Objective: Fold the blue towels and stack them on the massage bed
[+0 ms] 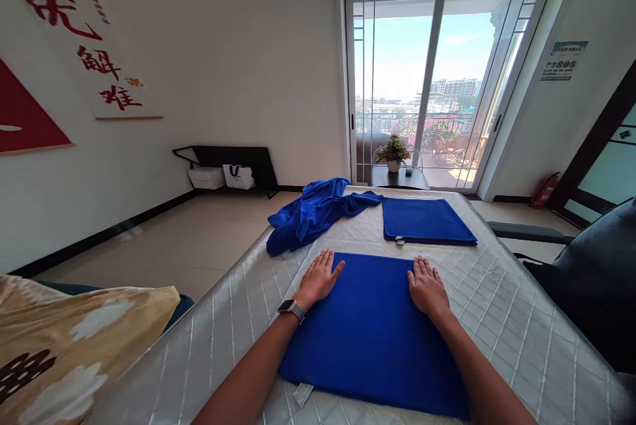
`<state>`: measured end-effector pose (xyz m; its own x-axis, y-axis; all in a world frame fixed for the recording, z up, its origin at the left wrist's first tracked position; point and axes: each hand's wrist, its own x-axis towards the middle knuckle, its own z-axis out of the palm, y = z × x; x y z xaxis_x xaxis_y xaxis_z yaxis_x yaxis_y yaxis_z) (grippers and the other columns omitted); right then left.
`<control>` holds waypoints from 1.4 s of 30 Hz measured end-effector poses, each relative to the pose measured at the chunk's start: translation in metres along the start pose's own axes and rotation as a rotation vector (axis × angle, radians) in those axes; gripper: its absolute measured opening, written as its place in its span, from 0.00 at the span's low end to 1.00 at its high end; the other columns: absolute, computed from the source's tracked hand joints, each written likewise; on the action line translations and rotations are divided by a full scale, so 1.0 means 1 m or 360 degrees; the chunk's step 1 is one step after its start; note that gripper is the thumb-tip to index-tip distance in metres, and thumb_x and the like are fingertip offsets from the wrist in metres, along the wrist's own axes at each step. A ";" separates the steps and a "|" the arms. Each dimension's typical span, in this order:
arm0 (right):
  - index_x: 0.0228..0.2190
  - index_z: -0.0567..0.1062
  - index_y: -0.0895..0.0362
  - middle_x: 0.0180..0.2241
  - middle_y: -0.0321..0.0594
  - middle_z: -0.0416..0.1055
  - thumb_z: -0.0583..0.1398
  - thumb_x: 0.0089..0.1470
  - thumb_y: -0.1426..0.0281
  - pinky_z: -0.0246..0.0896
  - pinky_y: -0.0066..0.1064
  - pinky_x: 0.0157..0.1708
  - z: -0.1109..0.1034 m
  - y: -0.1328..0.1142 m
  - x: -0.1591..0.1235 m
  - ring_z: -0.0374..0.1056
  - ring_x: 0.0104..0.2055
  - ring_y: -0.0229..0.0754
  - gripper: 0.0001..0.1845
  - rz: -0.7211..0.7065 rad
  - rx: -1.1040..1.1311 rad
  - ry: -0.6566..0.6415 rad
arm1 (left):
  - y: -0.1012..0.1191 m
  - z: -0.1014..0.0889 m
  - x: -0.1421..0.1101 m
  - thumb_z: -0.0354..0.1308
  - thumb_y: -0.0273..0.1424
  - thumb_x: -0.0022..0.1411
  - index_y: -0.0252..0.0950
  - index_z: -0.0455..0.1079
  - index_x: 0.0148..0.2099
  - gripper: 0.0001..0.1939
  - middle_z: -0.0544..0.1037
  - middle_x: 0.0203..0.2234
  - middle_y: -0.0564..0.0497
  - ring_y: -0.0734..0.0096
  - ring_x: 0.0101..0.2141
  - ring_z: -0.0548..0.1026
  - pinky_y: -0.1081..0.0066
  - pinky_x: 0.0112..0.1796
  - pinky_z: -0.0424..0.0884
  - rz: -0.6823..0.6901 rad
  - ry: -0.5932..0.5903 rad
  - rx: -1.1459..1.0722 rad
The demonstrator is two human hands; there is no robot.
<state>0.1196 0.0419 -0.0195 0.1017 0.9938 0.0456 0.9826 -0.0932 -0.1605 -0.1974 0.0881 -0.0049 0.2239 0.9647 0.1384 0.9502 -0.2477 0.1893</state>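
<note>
Evenly, left hand (319, 277), right hand (428, 288) lie palm-down at far corners of folded blue cloth (370, 332); grip flattened, holding nothing.

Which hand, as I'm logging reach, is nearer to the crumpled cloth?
Left: the left hand lies just short of the crumpled cloth, not touching it; the right hand is farther off, on the right edge of the nearer folded cloth.

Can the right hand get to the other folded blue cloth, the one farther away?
Probably yes: the right hand lies just short of the farther folded cloth, and only quilted surface shows between them.
</note>
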 end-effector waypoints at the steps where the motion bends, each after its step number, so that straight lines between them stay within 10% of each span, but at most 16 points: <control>1: 0.70 0.47 0.65 0.73 0.44 0.40 0.37 0.68 0.61 0.29 0.42 0.70 0.000 0.000 0.000 0.35 0.74 0.44 0.36 0.0001 -0.0009 0.0004 | -0.004 0.000 -0.001 0.29 0.55 0.73 0.25 0.51 0.72 0.43 0.53 0.70 0.35 0.55 0.70 0.51 0.55 0.67 0.49 -0.0005 0.0001 -0.0004; 17: 0.70 0.48 0.65 0.73 0.45 0.42 0.39 0.68 0.62 0.31 0.41 0.70 -0.004 -0.006 -0.004 0.35 0.74 0.44 0.34 0.0007 -0.0047 0.0031 | -0.005 0.005 -0.003 0.32 0.54 0.73 0.26 0.53 0.72 0.41 0.57 0.69 0.36 0.55 0.69 0.53 0.56 0.66 0.52 0.0000 0.0085 0.0037; 23: 0.64 0.65 0.59 0.71 0.45 0.51 0.46 0.65 0.70 0.27 0.44 0.71 -0.042 -0.021 -0.030 0.40 0.73 0.47 0.29 -0.0171 -0.0038 0.0307 | 0.015 -0.029 -0.016 0.35 0.50 0.74 0.31 0.59 0.70 0.36 0.62 0.67 0.36 0.47 0.68 0.56 0.50 0.65 0.53 -0.0022 0.0301 0.0186; 29: 0.44 0.78 0.53 0.49 0.45 0.74 0.48 0.65 0.72 0.65 0.35 0.52 -0.073 0.005 -0.121 0.71 0.49 0.44 0.19 -0.0685 0.0346 0.0163 | 0.022 -0.089 -0.092 0.43 0.45 0.73 0.40 0.73 0.51 0.21 0.77 0.47 0.44 0.57 0.48 0.75 0.59 0.51 0.70 0.0428 -0.0087 -0.0079; 35: 0.40 0.77 0.48 0.41 0.39 0.75 0.54 0.64 0.70 0.71 0.32 0.43 -0.062 0.049 -0.213 0.74 0.42 0.41 0.11 -0.0912 0.0606 -0.0035 | -0.005 -0.097 -0.194 0.58 0.44 0.66 0.47 0.74 0.44 0.10 0.78 0.45 0.51 0.60 0.45 0.75 0.63 0.48 0.71 0.0271 -0.0407 -0.0438; 42: 0.43 0.78 0.48 0.43 0.40 0.78 0.55 0.66 0.69 0.72 0.31 0.45 -0.045 0.061 -0.223 0.75 0.45 0.42 0.12 -0.0912 0.0557 0.0119 | -0.007 -0.092 -0.212 0.63 0.40 0.62 0.49 0.75 0.47 0.11 0.77 0.52 0.52 0.57 0.53 0.73 0.59 0.56 0.68 0.0135 -0.0322 -0.0532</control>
<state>0.1638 -0.1878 0.0053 -0.3977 0.8721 0.2849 0.7776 0.4852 -0.3999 -0.2713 -0.1227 0.0539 0.3684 0.9294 -0.0205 0.8109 -0.3104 0.4961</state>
